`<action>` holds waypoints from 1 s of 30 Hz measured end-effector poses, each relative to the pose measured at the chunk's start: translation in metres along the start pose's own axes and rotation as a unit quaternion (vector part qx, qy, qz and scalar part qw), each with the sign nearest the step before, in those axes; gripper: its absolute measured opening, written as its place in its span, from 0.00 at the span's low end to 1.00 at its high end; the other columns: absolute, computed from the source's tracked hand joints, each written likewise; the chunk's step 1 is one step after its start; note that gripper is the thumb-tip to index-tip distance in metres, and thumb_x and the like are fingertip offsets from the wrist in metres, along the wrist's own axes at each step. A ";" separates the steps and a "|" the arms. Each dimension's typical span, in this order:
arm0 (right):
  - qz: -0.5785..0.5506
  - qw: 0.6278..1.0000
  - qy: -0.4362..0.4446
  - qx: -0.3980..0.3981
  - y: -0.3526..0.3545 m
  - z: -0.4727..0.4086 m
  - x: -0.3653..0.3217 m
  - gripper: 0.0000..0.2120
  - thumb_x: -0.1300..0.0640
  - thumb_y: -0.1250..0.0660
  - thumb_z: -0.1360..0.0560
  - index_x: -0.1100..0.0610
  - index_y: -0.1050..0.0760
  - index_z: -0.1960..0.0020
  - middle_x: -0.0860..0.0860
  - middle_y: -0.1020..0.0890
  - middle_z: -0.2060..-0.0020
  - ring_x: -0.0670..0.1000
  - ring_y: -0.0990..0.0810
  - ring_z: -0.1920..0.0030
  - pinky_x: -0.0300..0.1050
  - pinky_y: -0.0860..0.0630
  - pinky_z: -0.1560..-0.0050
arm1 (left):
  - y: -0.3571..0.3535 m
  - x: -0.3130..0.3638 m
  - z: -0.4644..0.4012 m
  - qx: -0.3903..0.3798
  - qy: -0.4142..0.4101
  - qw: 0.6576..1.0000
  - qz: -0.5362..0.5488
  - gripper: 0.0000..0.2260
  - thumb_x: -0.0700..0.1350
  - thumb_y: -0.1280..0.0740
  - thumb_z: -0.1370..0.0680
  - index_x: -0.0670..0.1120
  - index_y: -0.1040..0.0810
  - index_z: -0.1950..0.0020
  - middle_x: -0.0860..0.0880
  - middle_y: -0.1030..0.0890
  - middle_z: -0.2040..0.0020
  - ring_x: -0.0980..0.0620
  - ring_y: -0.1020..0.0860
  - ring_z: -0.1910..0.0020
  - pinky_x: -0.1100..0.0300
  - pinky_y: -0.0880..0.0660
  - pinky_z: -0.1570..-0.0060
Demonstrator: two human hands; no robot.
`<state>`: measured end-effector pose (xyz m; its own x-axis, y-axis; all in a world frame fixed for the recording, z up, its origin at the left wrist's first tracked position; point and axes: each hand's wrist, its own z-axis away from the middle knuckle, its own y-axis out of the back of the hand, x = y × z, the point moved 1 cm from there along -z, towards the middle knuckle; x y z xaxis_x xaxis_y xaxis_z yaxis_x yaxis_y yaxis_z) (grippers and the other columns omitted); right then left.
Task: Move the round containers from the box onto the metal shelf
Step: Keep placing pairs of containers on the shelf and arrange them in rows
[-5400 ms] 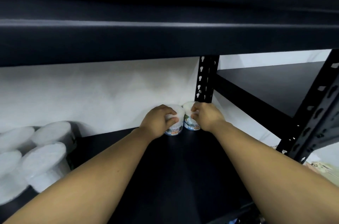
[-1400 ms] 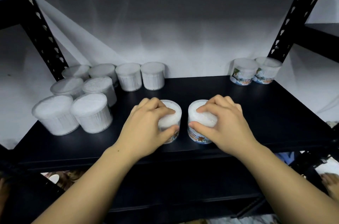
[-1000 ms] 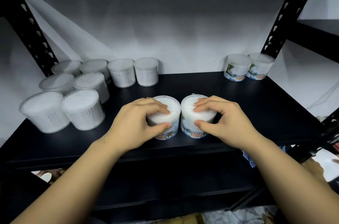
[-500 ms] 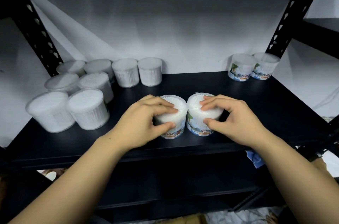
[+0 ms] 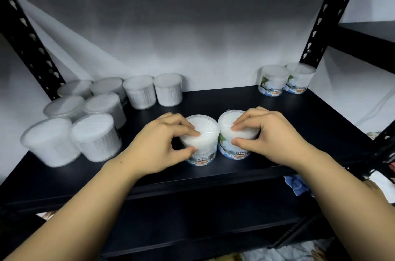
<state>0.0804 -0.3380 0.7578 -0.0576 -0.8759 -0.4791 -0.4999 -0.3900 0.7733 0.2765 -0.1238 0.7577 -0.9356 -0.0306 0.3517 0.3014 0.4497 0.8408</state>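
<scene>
Head view: the left hand (image 5: 159,149) and right hand (image 5: 270,139) are each clasping a cotton-bud tub (image 5: 202,141) (image 5: 236,134), side by side on the metal shelf (image 5: 299,128). Ten tubs are already standing at ten and two o'clock. The box is out of view; the remainder cannot be judged.

Matt black metal shelf (image 5: 277,111), clear glossy plastic containers (image 5: 202,143), printed paper labels (image 5: 202,160)

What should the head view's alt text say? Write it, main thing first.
Two bare hands, left hand and right hand, each grip a cotton-bud tub side by side near the front of a black metal shelf. Eight plain tubs cluster at left; two labelled tubs stand back right.
</scene>
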 end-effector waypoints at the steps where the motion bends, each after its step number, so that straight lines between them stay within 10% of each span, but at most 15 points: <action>1: 0.002 1.000 -0.005 -0.001 0.005 0.001 0.005 0.12 0.49 0.20 0.32 0.49 0.13 0.50 0.38 0.17 0.53 0.45 0.20 0.49 0.40 0.25 0.46 | -0.004 0.001 -0.006 -0.003 -0.003 1.000 0.001 0.16 0.56 0.27 0.28 0.55 0.15 0.42 0.59 0.19 0.46 0.57 0.22 0.46 0.56 0.24 0.43; 7: 0.033 0.998 -0.053 -0.004 0.044 0.008 0.048 0.12 0.52 0.20 0.31 0.50 0.14 0.48 0.40 0.16 0.51 0.37 0.19 0.47 0.28 0.29 0.44 | -0.039 0.016 -0.063 -0.024 -0.027 0.999 0.006 0.17 0.60 0.30 0.29 0.57 0.15 0.42 0.60 0.20 0.47 0.56 0.23 0.48 0.55 0.24 0.45; 16: 0.133 0.978 -0.157 -0.009 0.112 0.013 0.140 0.15 0.50 0.23 0.29 0.51 0.15 0.43 0.44 0.15 0.43 0.48 0.19 0.40 0.48 0.27 0.33 | -0.113 0.055 -0.172 -0.031 -0.059 0.998 0.009 0.16 0.54 0.26 0.26 0.53 0.16 0.39 0.56 0.20 0.43 0.54 0.26 0.43 0.59 0.28 0.41; 30: 0.174 0.940 -0.293 0.017 0.142 -0.011 0.213 0.14 0.58 0.30 0.27 0.51 0.17 0.43 0.53 0.17 0.43 0.54 0.19 0.45 0.47 0.21 0.40 | -0.162 0.075 -0.266 -0.051 -0.057 0.997 0.027 0.17 0.51 0.25 0.25 0.50 0.17 0.38 0.51 0.21 0.43 0.49 0.26 0.39 0.58 0.29 0.39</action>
<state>0.0070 -0.5831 0.7704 -0.6835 -0.6382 -0.3543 -0.3895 -0.0916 0.9165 0.2067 -0.4365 0.7575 -0.9307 0.0947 0.3533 0.3632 0.3545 0.8616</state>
